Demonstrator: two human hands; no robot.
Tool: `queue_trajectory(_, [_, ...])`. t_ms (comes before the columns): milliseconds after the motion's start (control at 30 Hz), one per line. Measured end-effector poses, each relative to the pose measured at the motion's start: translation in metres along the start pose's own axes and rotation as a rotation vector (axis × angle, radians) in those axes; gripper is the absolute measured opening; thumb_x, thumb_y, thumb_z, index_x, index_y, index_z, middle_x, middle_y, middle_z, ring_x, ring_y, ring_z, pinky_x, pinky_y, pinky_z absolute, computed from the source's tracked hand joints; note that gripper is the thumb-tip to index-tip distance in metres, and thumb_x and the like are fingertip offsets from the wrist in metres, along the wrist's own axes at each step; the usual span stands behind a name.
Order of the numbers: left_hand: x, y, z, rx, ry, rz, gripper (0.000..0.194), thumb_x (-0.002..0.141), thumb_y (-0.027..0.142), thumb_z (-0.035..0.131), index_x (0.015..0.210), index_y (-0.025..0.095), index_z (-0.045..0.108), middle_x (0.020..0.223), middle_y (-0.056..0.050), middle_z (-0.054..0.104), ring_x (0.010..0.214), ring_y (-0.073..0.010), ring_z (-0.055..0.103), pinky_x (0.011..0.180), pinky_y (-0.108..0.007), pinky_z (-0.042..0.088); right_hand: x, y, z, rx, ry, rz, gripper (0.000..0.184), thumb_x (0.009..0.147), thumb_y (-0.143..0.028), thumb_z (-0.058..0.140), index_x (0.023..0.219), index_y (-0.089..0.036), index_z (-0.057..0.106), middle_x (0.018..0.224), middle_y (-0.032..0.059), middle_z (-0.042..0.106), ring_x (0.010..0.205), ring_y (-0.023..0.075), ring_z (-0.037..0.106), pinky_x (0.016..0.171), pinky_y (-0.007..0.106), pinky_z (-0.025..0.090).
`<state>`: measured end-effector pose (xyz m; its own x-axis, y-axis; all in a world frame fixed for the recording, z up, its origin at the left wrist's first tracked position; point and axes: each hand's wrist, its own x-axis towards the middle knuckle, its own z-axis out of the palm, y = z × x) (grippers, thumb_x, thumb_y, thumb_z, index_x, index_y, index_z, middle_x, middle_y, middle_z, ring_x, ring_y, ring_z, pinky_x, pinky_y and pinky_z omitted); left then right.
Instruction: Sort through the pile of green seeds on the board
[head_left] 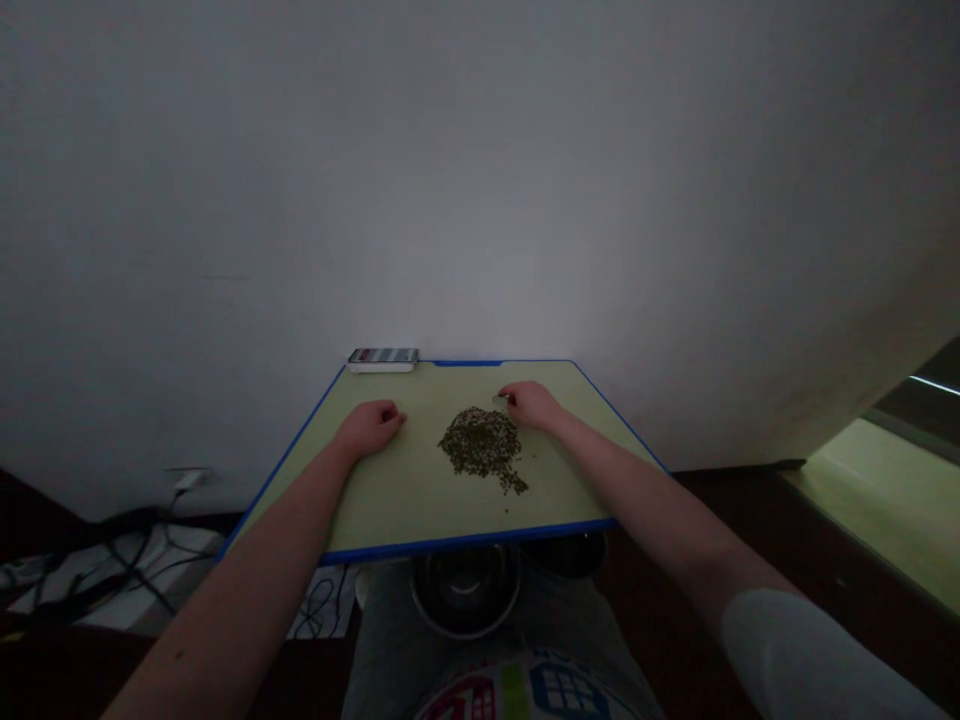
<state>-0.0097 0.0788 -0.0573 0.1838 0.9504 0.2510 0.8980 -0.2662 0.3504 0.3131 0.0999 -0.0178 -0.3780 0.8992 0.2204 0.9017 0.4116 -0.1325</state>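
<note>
Beans (480,441), apparently, between 2 hands (450,410).

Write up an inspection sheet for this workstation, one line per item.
Surface: pale board, blue rim.
Job's things: loose heap of small dark grains, few strays nearby; two bowls below the near edge.
Clutter: phone-like device on white block, far left corner.
Hands: left hand curled on board, contents hidden; right hand pinching a small thin item, identity unclear.
Cables: dark tangle left of board, loops also below it.
Surroundings: pale wall behind; dark floor.
</note>
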Motion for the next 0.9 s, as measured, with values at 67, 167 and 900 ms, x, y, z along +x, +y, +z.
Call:
queue_trajectory(67, [0.001,0.000,0.001,0.004,-0.001,0.001,0.034,0.077,0.047,0.041,0.067,0.019,0.057,0.062,-0.003,0.059,0.059,-0.0157,0.051,0.056,-0.027,0.033,-0.006,-0.003,0.000,-0.011,-0.008,-0.038,0.035,0.076,-0.014,0.051,0.106,-0.023,0.068,0.099,0.0058,0.070,0.090,0.0188,0.062,0.078,0.025,0.042])
queue_trajectory(167, [0.001,0.001,0.000,0.006,-0.010,-0.014,0.036,0.077,0.048,0.040,0.068,0.018,0.059,0.063,-0.003,0.059,0.059,-0.0157,0.051,0.055,-0.028,0.032,-0.017,-0.003,-0.006,0.000,0.031,-0.065,0.036,0.075,-0.013,0.051,0.107,-0.021,0.067,0.093,0.0055,0.071,0.082,0.0175,0.062,0.071,0.024,0.041])
queue_trajectory(900, [-0.002,0.005,-0.003,0.035,-0.009,-0.033,0.034,0.076,0.047,0.040,0.067,0.019,0.058,0.065,-0.004,0.059,0.061,-0.0165,0.051,0.056,-0.028,0.033,-0.115,0.031,-0.010,0.374,-0.018,0.078,0.035,0.072,-0.012,0.049,0.104,-0.014,0.065,0.074,0.0034,0.066,0.064,0.0130,0.057,0.062,0.024,0.042])
